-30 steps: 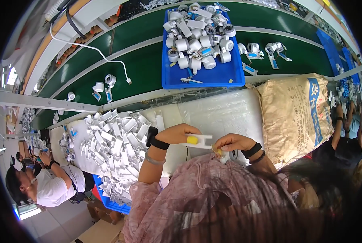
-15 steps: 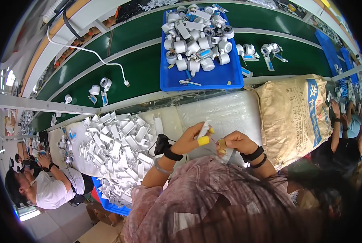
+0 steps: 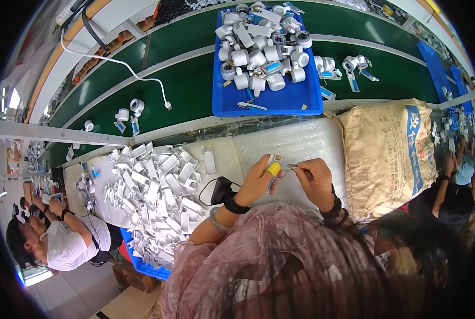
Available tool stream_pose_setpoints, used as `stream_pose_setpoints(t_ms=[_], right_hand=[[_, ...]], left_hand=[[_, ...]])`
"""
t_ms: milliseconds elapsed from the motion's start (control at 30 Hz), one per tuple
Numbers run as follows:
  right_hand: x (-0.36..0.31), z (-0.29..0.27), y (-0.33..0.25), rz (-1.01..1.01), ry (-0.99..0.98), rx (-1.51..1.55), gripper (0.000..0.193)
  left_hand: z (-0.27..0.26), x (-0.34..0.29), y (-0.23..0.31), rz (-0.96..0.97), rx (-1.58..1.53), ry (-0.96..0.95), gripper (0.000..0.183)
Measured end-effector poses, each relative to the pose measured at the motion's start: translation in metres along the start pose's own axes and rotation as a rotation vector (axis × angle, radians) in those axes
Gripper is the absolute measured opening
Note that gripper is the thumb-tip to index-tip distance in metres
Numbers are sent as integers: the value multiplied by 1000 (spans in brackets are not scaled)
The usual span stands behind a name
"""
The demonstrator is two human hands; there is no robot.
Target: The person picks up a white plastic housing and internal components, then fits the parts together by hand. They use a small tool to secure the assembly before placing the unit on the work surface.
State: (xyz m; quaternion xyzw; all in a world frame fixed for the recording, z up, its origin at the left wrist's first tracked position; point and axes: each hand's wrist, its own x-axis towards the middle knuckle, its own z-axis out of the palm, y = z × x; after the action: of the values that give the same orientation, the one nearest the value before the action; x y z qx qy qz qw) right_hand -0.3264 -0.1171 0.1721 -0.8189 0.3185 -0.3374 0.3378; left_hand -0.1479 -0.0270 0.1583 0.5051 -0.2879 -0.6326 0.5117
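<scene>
My left hand is closed round a small white plastic housing, and a bit of blue shows below its fingers. Yellow tape wraps one of its digits. Just to the right, my right hand pinches a small greyish part. Thin wires appear to run between that part and the housing; they are too fine to follow fully. Both hands are over a plastic-covered worktop. Left of them lies a heap of white plastic casings, with one casing apart at its right edge.
A blue tray of white round-headed units stands beyond my hands on the green conveyor. On the right lies a brown paper sack. A white cable hangs at upper left. Co-workers sit at both sides.
My right hand has turned and opened its grip outward; a yellowish piece at its fingertips no longer shows, and a greyish part does. My left hand has tilted the housing.
</scene>
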Motion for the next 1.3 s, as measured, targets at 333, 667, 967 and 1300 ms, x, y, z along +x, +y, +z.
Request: stream_pose_setpoints(t_ms=[333, 667, 967, 1300], right_hand=[[-4, -2, -6, -50, -106, 73, 18], [-12, 10, 0, -122, 61, 138, 25], [-11, 11, -1, -177, 116, 112, 27], [-7, 7, -6, -180, 120, 58, 27]], left_hand=[[14, -8, 11, 88, 34, -37, 35], [21, -11, 13, 162, 162, -71, 37], [25, -10, 11, 257, 215, -47, 37], [24, -11, 10, 246, 94, -88, 36]])
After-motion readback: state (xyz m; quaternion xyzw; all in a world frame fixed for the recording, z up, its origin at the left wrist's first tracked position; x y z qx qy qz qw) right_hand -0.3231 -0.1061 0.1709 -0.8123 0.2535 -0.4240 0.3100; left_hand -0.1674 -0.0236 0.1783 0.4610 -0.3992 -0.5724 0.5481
